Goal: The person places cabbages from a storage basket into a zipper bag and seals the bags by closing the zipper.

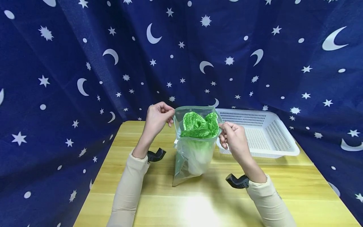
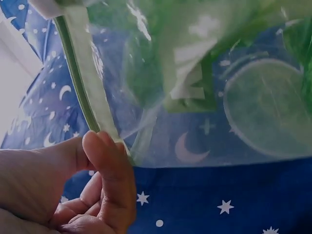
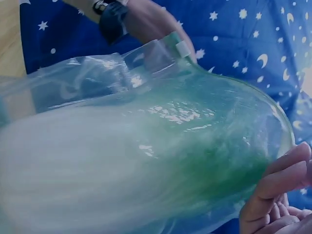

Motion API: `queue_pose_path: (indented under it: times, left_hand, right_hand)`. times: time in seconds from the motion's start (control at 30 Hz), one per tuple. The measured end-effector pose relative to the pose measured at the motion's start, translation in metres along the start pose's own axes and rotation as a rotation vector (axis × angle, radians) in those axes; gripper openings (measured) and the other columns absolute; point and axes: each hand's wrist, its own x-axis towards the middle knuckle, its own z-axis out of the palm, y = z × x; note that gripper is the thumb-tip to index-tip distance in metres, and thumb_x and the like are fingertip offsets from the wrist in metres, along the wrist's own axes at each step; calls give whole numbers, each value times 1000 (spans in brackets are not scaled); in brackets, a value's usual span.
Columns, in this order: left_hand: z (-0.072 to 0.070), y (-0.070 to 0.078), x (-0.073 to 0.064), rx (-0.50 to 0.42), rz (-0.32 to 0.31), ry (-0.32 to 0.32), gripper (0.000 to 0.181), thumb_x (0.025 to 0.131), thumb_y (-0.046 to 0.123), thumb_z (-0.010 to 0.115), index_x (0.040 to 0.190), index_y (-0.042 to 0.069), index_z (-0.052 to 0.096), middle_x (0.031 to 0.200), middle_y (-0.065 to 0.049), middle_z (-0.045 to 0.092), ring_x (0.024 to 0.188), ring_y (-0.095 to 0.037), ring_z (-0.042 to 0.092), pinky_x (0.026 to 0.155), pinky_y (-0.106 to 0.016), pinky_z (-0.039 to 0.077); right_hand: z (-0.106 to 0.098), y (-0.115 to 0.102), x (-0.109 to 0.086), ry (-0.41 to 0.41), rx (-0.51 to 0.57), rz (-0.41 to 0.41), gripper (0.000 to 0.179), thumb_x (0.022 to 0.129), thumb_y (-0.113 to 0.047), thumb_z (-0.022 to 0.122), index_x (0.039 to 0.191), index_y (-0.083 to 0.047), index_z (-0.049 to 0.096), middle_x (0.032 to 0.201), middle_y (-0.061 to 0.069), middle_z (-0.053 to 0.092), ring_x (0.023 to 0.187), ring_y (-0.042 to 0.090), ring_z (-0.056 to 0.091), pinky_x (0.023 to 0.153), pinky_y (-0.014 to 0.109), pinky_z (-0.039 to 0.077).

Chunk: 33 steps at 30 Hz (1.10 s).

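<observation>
A clear zip bag (image 1: 181,164) with a green rim stands on the table, its mouth spread wide. Inside it sits a napa cabbage (image 1: 199,126), green leaves up and white base down. My left hand (image 1: 159,115) pinches the left corner of the bag's mouth between thumb and forefinger. On the opposite side, my right hand (image 1: 233,134) pinches the right edge of the mouth. A small white slider (image 3: 183,49) sits on the zip near the left corner. Through the film in the left wrist view, a pale printed label (image 2: 187,78) shows.
A white perforated plastic basket (image 1: 283,138) stands behind my right hand at the back right of the wooden table (image 1: 119,157). A dark blue curtain (image 1: 181,56) with moons and stars hangs behind. Black wrist cameras (image 1: 156,155) sit on both forearms.
</observation>
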Motion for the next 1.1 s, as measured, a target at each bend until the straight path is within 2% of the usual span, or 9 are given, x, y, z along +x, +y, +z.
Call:
queue_pose_path:
  times: [0.27,0.4,0.57,0.67,0.87,0.97,1.1]
  left_hand:
    - [2,1,3,41,-33,-90,4,82,3,64,83,0,66,64,-6,64,45,-17,58,45,-33,54]
    - [0,1,6,32,-31,-90,4,83,3,64,85,0,66,66,-7,65,46,-18,58,45,-33,55]
    - [-4,-7,6,-30,-46,-114,9,87,8,67,89,0,65,73,-8,67,53,-17,61,52,-33,58]
    - [-7,-13,-1,-51,-41,-136,16,89,15,69,92,-1,64,77,-11,68,60,-20,66,60,-36,60]
    - [-19,-24,-25,28,13,-175,36,90,37,67,94,1,65,83,-11,70,70,-24,68,70,-38,60]
    - [-23,-26,-37,58,37,-206,30,88,38,70,93,8,66,86,-8,69,74,-24,67,70,-35,58]
    - [-24,-26,-50,111,40,-238,20,84,29,75,93,13,65,88,-3,68,79,-19,65,70,-29,55]
  right_hand:
    - [10,-13,-10,-115,-132,4,30,96,-12,53,67,-5,54,48,1,51,35,11,42,32,26,38]
    - [11,-16,-11,-78,-62,-9,28,96,-12,52,71,-2,56,48,1,51,36,10,44,33,24,40]
    - [11,-13,-9,-64,23,-4,28,98,-13,50,71,-4,53,50,2,51,38,11,47,37,23,43]
    - [10,-9,-7,-47,43,3,28,98,-14,50,72,-5,52,52,1,52,40,11,48,38,22,45]
    - [8,-5,-3,1,82,-12,27,99,-16,50,74,-7,51,55,0,55,42,11,50,40,21,47]
    - [8,-4,-2,20,99,-18,26,99,-18,51,75,-7,53,56,0,56,43,11,51,42,21,48]
    - [9,-2,0,41,111,-30,27,99,-19,53,75,-6,55,56,1,56,43,11,51,42,20,48]
